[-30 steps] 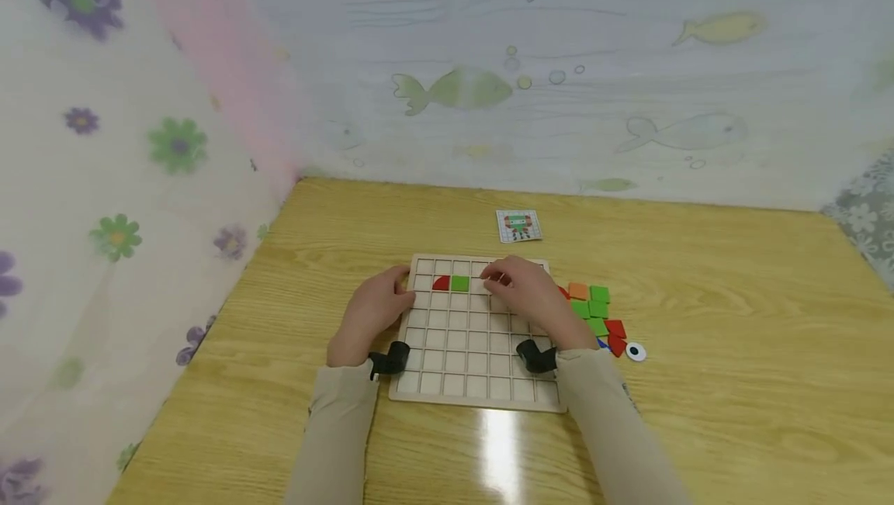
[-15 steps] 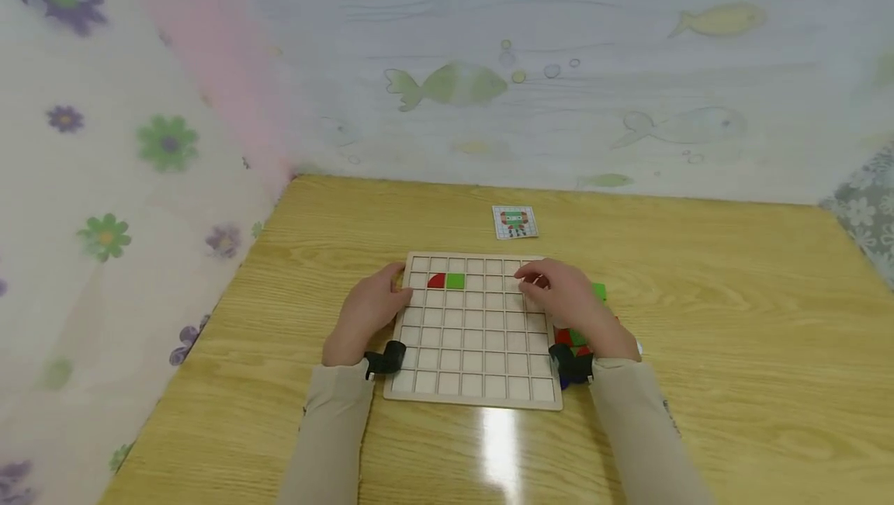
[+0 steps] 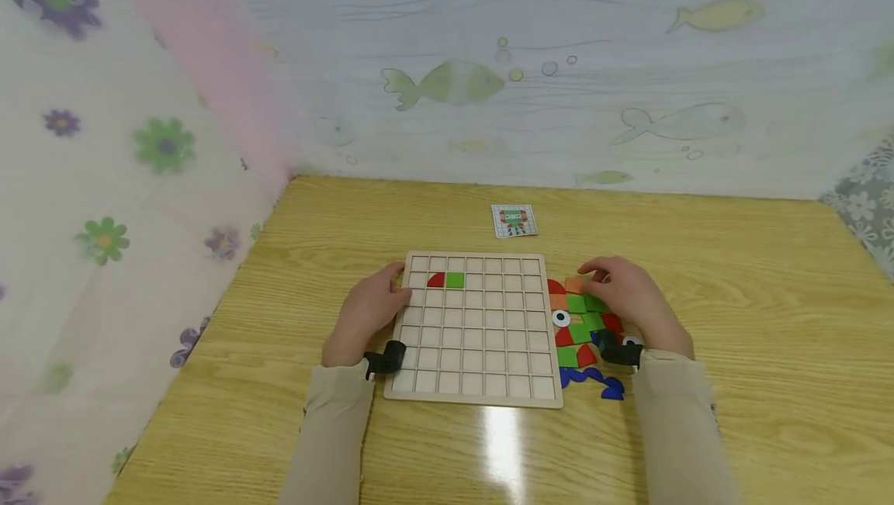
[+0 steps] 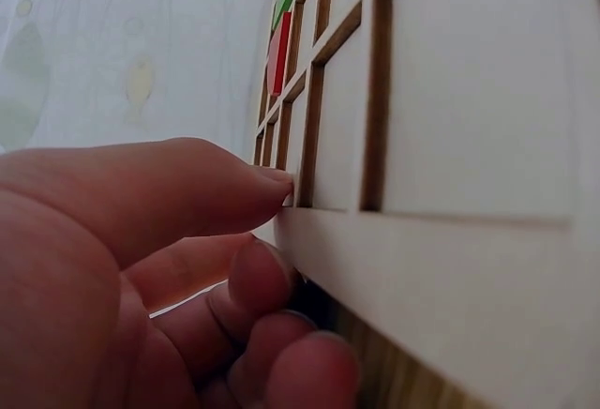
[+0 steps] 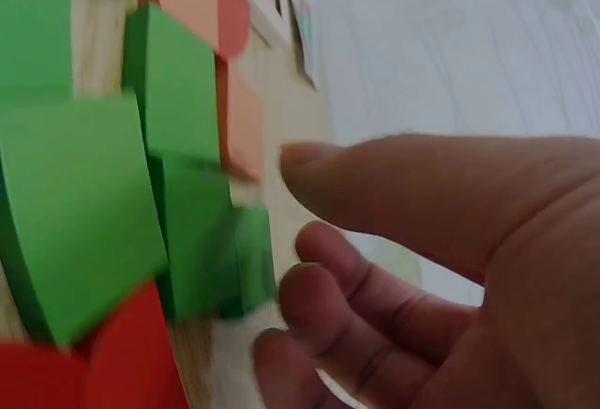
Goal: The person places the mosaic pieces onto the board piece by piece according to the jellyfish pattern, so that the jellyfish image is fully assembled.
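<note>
A wooden grid board [image 3: 482, 342] lies on the table. A red quarter-circle tile [image 3: 436, 281] and a green square tile [image 3: 455, 280] sit side by side in its second row. My left hand [image 3: 370, 307] holds the board's left edge; in the left wrist view the thumb rests on the rim and the fingers curl beside it. My right hand [image 3: 628, 295] hovers over the loose tiles right of the board, holding nothing. Near its fingertips are an orange square tile [image 3: 574, 285] and several green square tiles [image 5: 183, 85]. The hand hides part of the pile.
A small pattern card [image 3: 514, 221] lies behind the board. Among the loose tiles are a round eye tile [image 3: 561, 319], red pieces [image 3: 587, 355] and blue pieces [image 3: 612, 389]. A printed wall covering [image 3: 447, 86] borders the table at the back.
My right hand has moved right, from over the board's upper rows to the loose tiles, uncovering the board's right side. The left hand stays at the edge.
</note>
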Tool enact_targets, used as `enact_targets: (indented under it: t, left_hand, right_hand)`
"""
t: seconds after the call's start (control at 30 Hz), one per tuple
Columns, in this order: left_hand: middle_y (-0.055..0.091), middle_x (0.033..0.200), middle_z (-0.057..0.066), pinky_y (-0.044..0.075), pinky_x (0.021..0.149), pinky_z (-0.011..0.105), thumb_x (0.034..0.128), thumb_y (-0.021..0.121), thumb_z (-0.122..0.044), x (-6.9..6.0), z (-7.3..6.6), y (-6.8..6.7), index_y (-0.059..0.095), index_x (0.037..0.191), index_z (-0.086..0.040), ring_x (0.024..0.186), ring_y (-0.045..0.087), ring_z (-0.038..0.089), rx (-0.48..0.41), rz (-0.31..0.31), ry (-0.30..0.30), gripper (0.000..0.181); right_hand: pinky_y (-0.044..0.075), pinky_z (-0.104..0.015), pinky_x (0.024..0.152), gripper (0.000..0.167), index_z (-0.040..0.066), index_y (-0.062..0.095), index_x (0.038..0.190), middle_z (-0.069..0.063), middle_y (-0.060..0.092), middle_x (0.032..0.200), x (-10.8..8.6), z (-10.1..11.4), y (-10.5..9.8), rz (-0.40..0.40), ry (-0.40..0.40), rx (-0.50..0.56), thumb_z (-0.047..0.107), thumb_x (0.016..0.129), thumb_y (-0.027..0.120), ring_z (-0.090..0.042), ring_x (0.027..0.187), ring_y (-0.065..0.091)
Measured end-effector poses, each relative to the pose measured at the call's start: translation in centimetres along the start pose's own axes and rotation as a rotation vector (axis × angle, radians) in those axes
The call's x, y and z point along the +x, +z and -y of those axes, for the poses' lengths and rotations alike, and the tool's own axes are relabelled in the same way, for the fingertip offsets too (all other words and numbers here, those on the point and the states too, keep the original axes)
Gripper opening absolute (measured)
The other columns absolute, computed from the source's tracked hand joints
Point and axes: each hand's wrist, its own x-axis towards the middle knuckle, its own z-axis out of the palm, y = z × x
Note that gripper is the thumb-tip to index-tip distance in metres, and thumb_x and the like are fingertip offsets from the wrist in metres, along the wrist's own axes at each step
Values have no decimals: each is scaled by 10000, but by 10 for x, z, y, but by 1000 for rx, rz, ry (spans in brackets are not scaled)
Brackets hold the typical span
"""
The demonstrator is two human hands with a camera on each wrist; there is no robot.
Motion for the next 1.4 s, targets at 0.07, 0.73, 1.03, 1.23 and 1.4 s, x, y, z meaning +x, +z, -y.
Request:
enact_targets:
  t: [0.07,0.73,1.03,1.23,1.4]
  left_hand:
    - [523,741,-17,368,619,314,865,521,-280,0,0,0,405,1344,-128,658,471,175,-3,4,2,516]
    - [531,755,-12,359,562,294,865,519,-264,-1,-3,-2,387,1354,-126,607,465,159,-21,17,-19,526]
    - [524,734,-11,356,580,300,861,523,-265,-3,-3,-3,400,1347,-127,622,461,168,-22,7,-15,520]
    - [529,736,-14,361,555,290,860,526,-268,-1,-1,0,393,1353,-132,598,463,158,-28,8,-14,528]
    - [519,707,-13,351,534,290,862,521,-275,0,0,1,391,1355,-145,572,453,157,-28,10,-27,527]
  right_hand:
    - [401,-427,746,331,41,581,1135,-144,551,983,-2,-5,-2,9,4,-11,221,857,568,-283,865,487]
    - [390,-465,798,254,50,541,1084,-156,540,1033,0,-18,-5,47,30,37,194,874,547,-303,927,494]
    - [414,-404,751,253,121,570,1118,-99,561,998,0,-4,-2,-13,-2,79,241,907,501,-261,893,500]
    - [419,-388,748,260,144,581,1134,-76,560,1012,8,11,7,38,-70,64,242,909,498,-235,888,508]
    - [420,-387,742,247,147,591,1123,-59,574,991,12,24,13,71,-105,53,220,908,495,-220,865,518]
